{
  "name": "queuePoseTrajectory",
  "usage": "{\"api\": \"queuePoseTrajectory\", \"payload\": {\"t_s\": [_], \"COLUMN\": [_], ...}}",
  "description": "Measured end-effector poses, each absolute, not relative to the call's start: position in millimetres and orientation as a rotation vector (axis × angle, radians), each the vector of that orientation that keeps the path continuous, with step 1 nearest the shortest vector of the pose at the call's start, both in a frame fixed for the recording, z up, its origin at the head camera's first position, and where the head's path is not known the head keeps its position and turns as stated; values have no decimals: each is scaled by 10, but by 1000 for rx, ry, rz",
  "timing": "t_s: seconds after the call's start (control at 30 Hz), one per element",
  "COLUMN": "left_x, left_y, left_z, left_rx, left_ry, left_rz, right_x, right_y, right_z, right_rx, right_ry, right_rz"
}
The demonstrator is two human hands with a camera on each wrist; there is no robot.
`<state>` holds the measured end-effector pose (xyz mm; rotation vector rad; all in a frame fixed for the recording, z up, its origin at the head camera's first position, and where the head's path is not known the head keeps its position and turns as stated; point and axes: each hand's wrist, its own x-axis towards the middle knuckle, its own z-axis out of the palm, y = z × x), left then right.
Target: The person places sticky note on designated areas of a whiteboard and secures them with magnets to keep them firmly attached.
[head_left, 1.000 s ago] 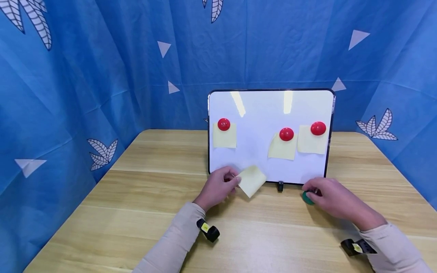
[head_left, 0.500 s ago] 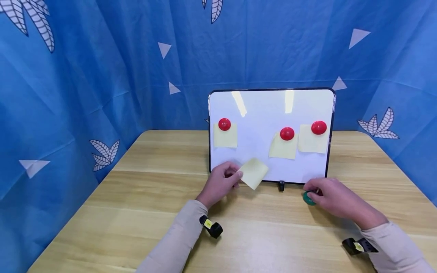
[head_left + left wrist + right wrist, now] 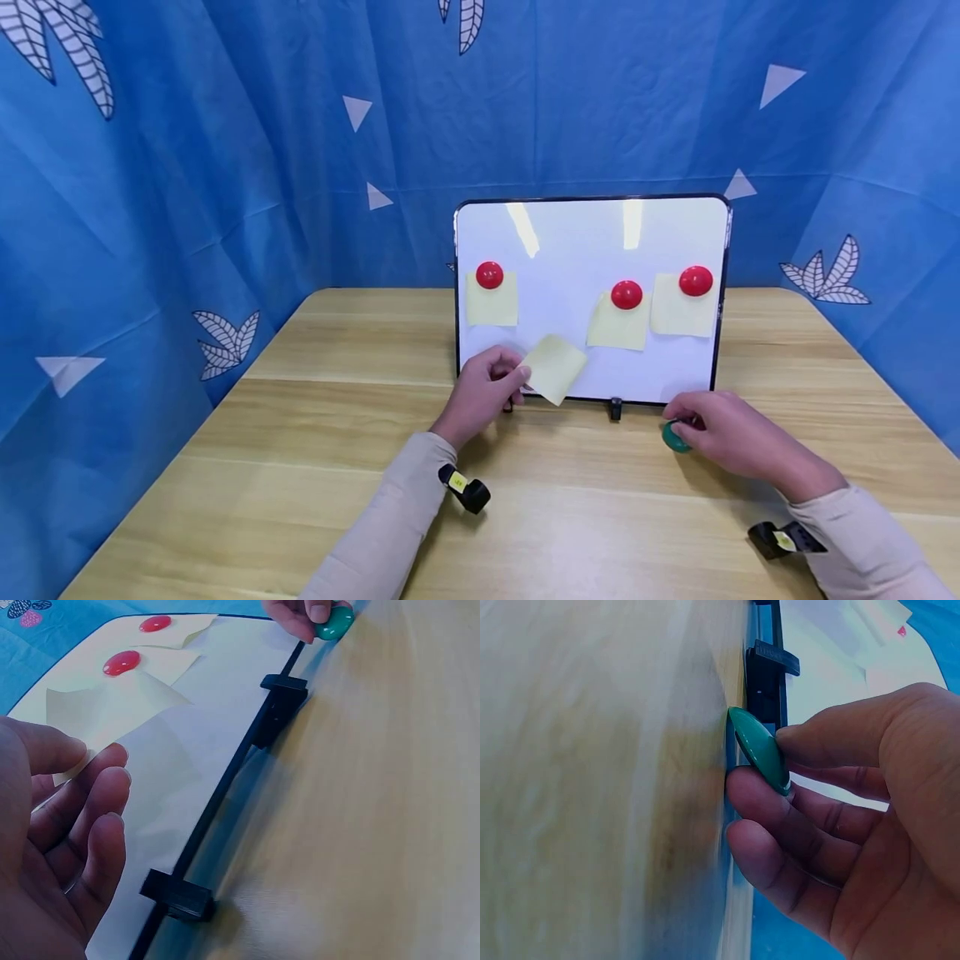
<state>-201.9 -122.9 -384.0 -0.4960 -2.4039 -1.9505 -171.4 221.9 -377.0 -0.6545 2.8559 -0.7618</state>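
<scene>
My left hand (image 3: 486,392) pinches a pale yellow sticky note (image 3: 555,368) by one corner between thumb and fingers. The note is tilted and overlaps the lower part of the whiteboard (image 3: 555,250) in the head view. In the left wrist view the same note (image 3: 105,712) spreads out beyond the fingertips. My right hand (image 3: 723,433) holds a round green magnet (image 3: 675,437) just in front of the board's lower right corner. From the right wrist the green magnet (image 3: 759,750) shows edge-on, between thumb and fingers.
Three red magnets, such as the left one (image 3: 490,275), hold yellow notes on the board, one note (image 3: 491,304) at left and two at right. Small black feet (image 3: 615,409) prop the board on the wooden table (image 3: 300,467). A blue curtain (image 3: 600,100) hangs behind.
My left hand has risen slightly with the sticky note, which now lies higher over the board's lower edge. The right hand and green magnet have stayed nearly still.
</scene>
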Motion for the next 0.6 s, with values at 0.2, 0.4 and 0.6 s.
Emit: {"api": "queuePoseTrajectory", "payload": {"t_s": [0.2, 0.4, 0.6], "left_x": [-2091, -2160, -2205], "left_y": [-1219, -1178, -1112], "left_z": [-3788, -3745, -3708], "left_rx": [-482, -477, -468], "left_ry": [-2408, -2379, -2349], "left_rz": [-1927, -1951, -1936], "right_x": [-1720, -1712, -1717], "right_y": [2226, 2227, 2222], "right_z": [-3773, -3770, -3765], "right_rx": [-636, -625, -619], "right_ry": [2853, 2850, 2842], "right_rz": [-769, -770, -771]}}
